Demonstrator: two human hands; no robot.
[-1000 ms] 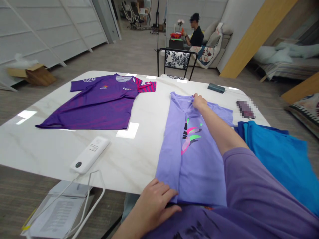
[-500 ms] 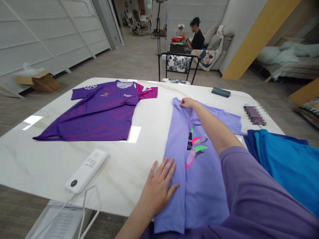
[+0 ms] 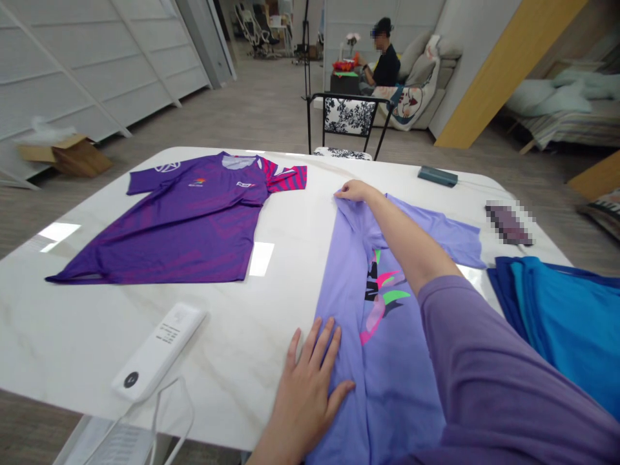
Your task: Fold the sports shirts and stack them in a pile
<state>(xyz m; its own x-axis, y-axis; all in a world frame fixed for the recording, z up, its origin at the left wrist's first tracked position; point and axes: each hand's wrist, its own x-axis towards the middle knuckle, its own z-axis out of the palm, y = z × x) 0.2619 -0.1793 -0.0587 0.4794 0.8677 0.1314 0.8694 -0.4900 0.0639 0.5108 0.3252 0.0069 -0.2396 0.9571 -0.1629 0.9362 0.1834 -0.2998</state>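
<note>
A lavender T-shirt (image 3: 339, 271) with a colourful print lies on the white marbled table (image 3: 232, 381) in front of me. Its left side is folded inward in a long strip over the front, partly reaching the print. My left hand (image 3: 312, 381) rests flat on the lower part of that strip, fingers spread, palm partly on the table. At the far upper corner, my right hand (image 3: 356, 191) pinches the fabric between thumb and fingers. My right forearm crosses above the shirt and hides part of it; the right sleeve lies spread out.
A purple jersey (image 3: 179, 226) lies spread at the left. Nearer stands a white device (image 3: 159, 352) with a cable. Folded blue garments (image 3: 571, 316) lie at the right, by a blurred phone-like item (image 3: 508, 223) and a dark box (image 3: 438, 176). Beyond are a chair (image 3: 349, 119) and a seated person (image 3: 386, 64).
My right hand has moved slightly up and left at the shirt's far corner, still pinching the fabric. My left hand stays flat on the strip. The camera view has shifted a little.
</note>
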